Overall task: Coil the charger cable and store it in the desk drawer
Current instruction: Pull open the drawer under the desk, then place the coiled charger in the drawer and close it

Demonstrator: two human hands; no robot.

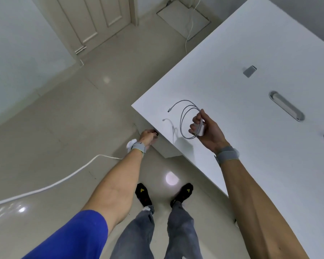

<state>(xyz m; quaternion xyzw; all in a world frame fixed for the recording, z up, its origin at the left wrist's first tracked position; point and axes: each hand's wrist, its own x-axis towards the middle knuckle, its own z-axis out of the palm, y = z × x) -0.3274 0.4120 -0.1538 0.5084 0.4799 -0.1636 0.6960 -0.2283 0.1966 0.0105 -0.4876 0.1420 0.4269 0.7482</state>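
Observation:
My right hand (207,129) hovers over the white desk (260,71) near its front left corner, shut on a white charger block and the coiled grey charger cable (185,116). The cable forms loose loops hanging left of the fingers, one plug end sticking out at the upper left. My left hand (148,136) reaches below the desk's edge at the corner, fingers closed on a small dark handle of the drawer (168,148). The drawer front shows only as a pale panel beneath the desktop, and I cannot tell if it is open.
A long metal cable slot (286,106) and two small grey blocks (249,71) sit on the desk. A thick white cord (51,186) runs across the tiled floor at the left. My feet stand close to the desk. A closed door is at the back.

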